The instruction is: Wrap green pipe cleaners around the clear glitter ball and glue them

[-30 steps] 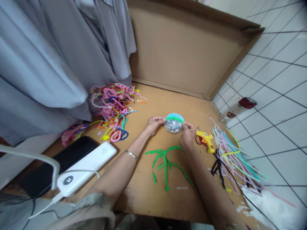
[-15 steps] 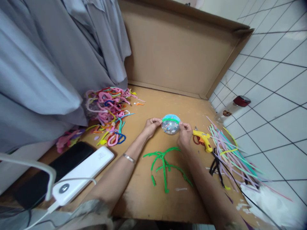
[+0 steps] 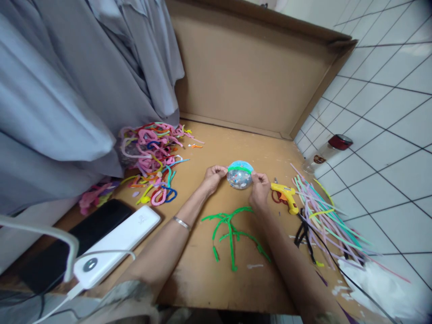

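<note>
A clear round ball point(image 3: 239, 181) with small colourful specks sits in the middle of the table, its upper part covered in blue. Across it runs a green pipe cleaner point(image 3: 240, 169). At the ball's left side my left hand point(image 3: 214, 177) pinches one end of this strip; my right hand point(image 3: 259, 186) pinches the other end at the right side. The fingertips hide the ends themselves. Nearer to me, a branching green pipe cleaner shape point(image 3: 231, 228) lies flat between my forearms. Just right of my right hand rests a yellow glue gun point(image 3: 285, 196).
Tangled coloured pipe cleaners point(image 3: 151, 153) are heaped at the left, near hanging grey cloth point(image 3: 141, 67). A white power bank point(image 3: 118, 245) with a cable lies at front left. Straight pipe cleaners point(image 3: 320, 211) and a bottle point(image 3: 327, 153) are at the right. Cardboard point(image 3: 236, 67) stands behind.
</note>
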`<state>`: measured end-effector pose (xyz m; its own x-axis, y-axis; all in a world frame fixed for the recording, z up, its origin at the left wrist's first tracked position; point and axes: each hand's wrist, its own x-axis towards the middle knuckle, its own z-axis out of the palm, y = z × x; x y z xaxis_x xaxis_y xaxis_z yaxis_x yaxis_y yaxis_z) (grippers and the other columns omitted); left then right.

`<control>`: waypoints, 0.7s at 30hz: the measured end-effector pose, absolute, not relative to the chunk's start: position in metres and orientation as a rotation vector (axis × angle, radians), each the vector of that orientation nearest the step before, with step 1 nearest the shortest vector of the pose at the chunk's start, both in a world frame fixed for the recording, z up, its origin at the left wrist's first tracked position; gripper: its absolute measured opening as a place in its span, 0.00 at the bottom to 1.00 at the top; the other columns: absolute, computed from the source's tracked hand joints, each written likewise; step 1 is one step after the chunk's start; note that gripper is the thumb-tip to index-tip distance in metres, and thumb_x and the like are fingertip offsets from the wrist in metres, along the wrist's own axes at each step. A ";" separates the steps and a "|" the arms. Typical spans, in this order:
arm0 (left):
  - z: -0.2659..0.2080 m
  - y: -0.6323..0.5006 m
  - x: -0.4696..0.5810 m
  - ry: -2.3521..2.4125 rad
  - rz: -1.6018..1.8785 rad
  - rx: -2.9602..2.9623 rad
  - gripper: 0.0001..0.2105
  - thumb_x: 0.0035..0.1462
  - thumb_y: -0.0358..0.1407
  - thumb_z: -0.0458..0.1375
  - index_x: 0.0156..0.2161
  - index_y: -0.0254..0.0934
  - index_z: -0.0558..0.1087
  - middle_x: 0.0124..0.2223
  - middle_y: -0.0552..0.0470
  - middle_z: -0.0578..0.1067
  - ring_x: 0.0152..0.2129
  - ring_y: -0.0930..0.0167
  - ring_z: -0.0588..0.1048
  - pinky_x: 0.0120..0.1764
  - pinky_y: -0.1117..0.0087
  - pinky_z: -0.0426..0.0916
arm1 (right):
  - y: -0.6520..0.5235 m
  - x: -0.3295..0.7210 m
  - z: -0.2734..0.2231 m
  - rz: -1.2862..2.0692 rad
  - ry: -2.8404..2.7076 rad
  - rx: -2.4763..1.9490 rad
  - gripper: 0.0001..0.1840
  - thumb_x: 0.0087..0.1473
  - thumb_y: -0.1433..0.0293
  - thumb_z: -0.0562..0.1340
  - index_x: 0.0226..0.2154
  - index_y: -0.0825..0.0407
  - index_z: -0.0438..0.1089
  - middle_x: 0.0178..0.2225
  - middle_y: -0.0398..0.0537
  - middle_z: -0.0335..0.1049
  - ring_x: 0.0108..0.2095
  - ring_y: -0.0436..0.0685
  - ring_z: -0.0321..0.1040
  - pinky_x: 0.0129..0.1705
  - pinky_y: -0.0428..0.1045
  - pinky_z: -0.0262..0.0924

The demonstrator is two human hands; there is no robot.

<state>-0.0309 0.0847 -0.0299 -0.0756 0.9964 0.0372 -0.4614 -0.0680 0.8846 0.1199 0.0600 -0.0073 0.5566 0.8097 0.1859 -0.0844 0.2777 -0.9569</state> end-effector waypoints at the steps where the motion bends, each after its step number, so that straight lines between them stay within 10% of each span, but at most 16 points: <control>1: -0.030 0.085 -0.030 0.865 1.488 0.846 0.13 0.33 0.37 0.70 0.21 0.35 0.71 0.26 0.51 0.75 0.33 0.69 0.75 0.45 0.64 0.67 | 0.060 0.120 -0.007 0.692 -0.774 -1.137 0.17 0.37 0.56 0.65 0.21 0.51 0.62 0.20 0.37 0.61 0.26 0.49 0.57 0.33 0.47 0.54; 21: -0.024 0.077 -0.026 1.137 1.524 1.220 0.06 0.51 0.37 0.58 0.28 0.37 0.69 0.27 0.55 0.72 0.27 0.72 0.70 0.35 0.72 0.64 | 0.058 0.122 -0.007 0.598 -0.929 -1.159 0.17 0.46 0.54 0.60 0.26 0.50 0.61 0.25 0.38 0.60 0.29 0.50 0.57 0.34 0.46 0.54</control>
<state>-0.0264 0.0767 -0.0237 -0.1584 0.9655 0.2069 -0.0765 -0.2209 0.9723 0.1220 0.0583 -0.0073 0.5095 0.8061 0.3011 0.0592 0.3162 -0.9468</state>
